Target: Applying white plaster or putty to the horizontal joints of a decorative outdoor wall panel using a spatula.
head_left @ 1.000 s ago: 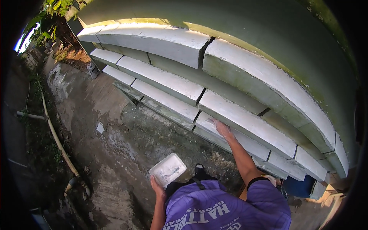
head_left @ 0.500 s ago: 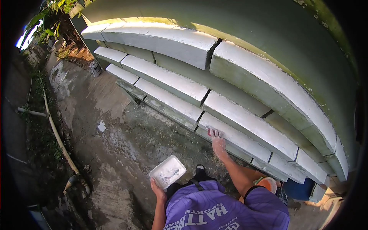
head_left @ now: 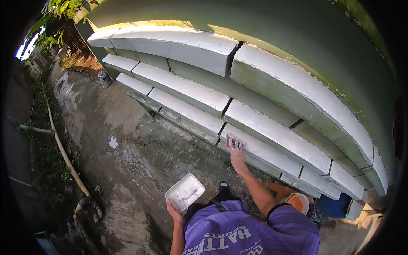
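Observation:
My left hand [head_left: 175,213], low and left of my body, grips the near corner of a shallow white tray [head_left: 194,180] smeared inside with white and grey paste. My right hand [head_left: 238,158] reaches forward, its whitened fingers closed on a small red pad [head_left: 230,141], perhaps a sponge. The pad presses against the top of a white-coated block [head_left: 265,153] in a lower row of stepped ledges, just right of a dark gap. White residue coats my right fingers and wrist. The pad's underside is hidden.
Higher rows of white-topped blocks [head_left: 280,127] rise to a green wall [head_left: 272,21]. An orange-lined bucket [head_left: 297,204] and a blue container [head_left: 333,207] stand at lower right. A pipe [head_left: 70,165] runs along the left; a can [head_left: 104,79] sits farther off on the rough concrete.
My right hand has slid the red pad slightly left and away from me along the block, toward the dark gap. The tray in my left hand has barely moved.

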`<state>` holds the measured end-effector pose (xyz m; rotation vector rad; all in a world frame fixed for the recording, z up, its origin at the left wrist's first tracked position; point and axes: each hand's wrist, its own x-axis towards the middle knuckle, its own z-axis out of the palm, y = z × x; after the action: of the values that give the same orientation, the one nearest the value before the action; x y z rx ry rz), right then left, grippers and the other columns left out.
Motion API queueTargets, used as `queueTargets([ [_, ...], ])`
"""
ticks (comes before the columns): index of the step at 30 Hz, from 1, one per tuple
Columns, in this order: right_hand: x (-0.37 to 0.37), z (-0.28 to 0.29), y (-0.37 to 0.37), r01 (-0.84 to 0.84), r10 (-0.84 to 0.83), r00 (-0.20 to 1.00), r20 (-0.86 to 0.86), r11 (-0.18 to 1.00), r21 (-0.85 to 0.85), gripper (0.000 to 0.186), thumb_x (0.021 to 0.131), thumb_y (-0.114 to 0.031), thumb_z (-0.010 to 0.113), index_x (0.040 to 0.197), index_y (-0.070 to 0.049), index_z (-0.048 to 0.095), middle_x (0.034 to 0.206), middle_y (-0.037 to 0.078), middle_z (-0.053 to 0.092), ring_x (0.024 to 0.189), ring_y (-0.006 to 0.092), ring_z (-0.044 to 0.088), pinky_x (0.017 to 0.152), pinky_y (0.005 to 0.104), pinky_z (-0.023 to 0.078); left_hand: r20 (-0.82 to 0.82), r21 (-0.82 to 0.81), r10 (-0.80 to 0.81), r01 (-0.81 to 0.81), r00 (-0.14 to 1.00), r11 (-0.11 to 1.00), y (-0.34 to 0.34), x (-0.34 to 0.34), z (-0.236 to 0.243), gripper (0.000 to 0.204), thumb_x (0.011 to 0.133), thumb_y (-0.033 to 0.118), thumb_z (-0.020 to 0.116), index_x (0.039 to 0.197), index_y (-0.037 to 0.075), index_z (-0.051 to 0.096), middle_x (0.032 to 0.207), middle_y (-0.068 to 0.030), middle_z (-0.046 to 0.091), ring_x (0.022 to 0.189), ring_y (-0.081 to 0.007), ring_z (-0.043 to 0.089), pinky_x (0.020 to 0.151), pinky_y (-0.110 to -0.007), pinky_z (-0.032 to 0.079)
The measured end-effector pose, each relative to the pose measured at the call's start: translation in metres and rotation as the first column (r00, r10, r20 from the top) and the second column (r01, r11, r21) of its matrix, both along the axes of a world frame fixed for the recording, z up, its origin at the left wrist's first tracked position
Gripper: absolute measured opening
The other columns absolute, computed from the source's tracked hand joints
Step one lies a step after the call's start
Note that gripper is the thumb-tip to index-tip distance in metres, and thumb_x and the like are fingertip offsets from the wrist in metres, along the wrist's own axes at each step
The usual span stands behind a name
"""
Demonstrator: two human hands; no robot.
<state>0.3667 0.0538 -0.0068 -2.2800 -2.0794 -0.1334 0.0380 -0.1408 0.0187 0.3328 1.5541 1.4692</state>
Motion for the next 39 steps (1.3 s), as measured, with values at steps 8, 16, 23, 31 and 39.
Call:
queueTargets([
  [8,0.001,-0.020,0.022,0.014,-0.013,1.000,0.017,0.996,-0.090,0.048,0.085,-0.011,0.052,0.133,-0.011,0.047,0.125,0.017,0.054,0.111,0.0383,0.056,0.079,0.0410,0.055,0.071,-0.006,-0.058,0.059,0.996,0.998,0.005,0.007,0.017,0.054,0.099,0.042,0.038,0.130,-0.001,0.046,0.126,-0.0113,0.054,0.115,-0.0227,0.054,0.100,-0.036,0.041],
  [16,0.060,0.000,-0.026,0.231,-0.231,0.973,-0.002,0.972,0.052,0.052,0.086,-0.012,0.049,0.137,-0.012,0.042,0.126,0.019,0.054,0.109,0.0354,0.057,0.084,0.0405,0.053,0.057,0.012,-0.025,0.025,0.998,1.000,-0.006,-0.001,-0.002,0.055,0.099,0.041,0.037,0.136,0.000,0.040,0.134,-0.0116,0.048,0.122,-0.0237,0.048,0.104,-0.037,0.037],
  [23,0.031,-0.058,-0.026,0.336,-0.342,0.897,0.281,0.939,0.068,0.050,0.086,-0.013,0.048,0.135,-0.008,0.044,0.117,0.027,0.058,0.102,0.0370,0.061,0.081,0.0456,0.052,0.072,0.003,-0.037,0.037,0.997,0.999,0.000,-0.005,0.001,0.054,0.100,0.041,0.035,0.136,0.001,0.040,0.135,-0.0112,0.047,0.123,-0.0239,0.048,0.105,-0.038,0.036],
  [31,-0.009,-0.011,-0.022,0.137,-0.139,0.989,0.048,0.989,0.058,0.048,0.086,-0.012,0.051,0.133,-0.007,0.046,0.116,0.020,0.059,0.101,0.0338,0.063,0.073,0.0387,0.056,0.060,0.005,-0.021,0.020,0.998,1.000,-0.004,-0.016,0.004,0.054,0.099,0.041,0.035,0.136,0.002,0.041,0.133,-0.0107,0.048,0.121,-0.0236,0.049,0.103,-0.038,0.038],
  [39,0.040,-0.056,-0.016,0.431,-0.441,0.862,0.248,0.897,0.097,0.049,0.086,-0.012,0.049,0.134,-0.003,0.045,0.115,0.028,0.058,0.095,0.0389,0.063,0.076,0.0420,0.055,0.059,0.040,-0.051,0.048,0.997,0.998,-0.007,-0.021,0.009,0.054,0.099,0.042,0.036,0.134,0.002,0.042,0.131,-0.0107,0.050,0.120,-0.0235,0.051,0.102,-0.038,0.040],
])
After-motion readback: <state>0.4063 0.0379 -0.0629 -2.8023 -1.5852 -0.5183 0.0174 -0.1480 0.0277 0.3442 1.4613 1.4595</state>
